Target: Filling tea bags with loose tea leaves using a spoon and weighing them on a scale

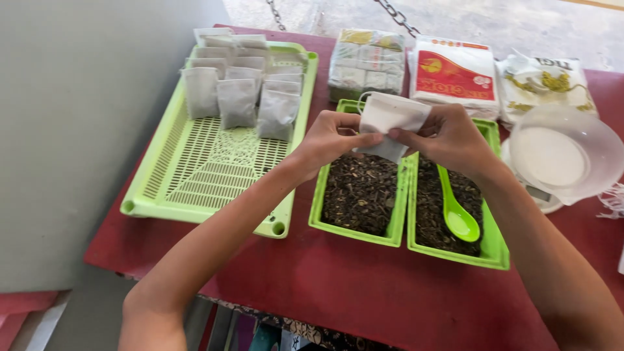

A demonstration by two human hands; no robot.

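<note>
Over the two small green trays, both hands hold one white paper pouch (390, 123) up in the air. The left hand (331, 140) pinches its lower edge with fingers closed tight on the paper, and the right hand (452, 136) grips the other side the same way. Right below sits the left tray of dark tea leaves (359, 192), touching the right tray of leaves (448, 221), where a green spoon (458, 218) lies in the leaves. The pouch could tip or tear if the fingers pull too hard (thin paper, I think), and leaves might spill onto the red worktop (364, 286). A big green basket tray (208, 175) with filled pouches (237, 97) standing in rows sits to the left, near the worktop's edge, so a bumped elbow might push it off. On the right a clear bowl (565, 153) rests on a white scale, close to the right wrist. Open room is mostly at the front of the worktop, near the person.
</note>
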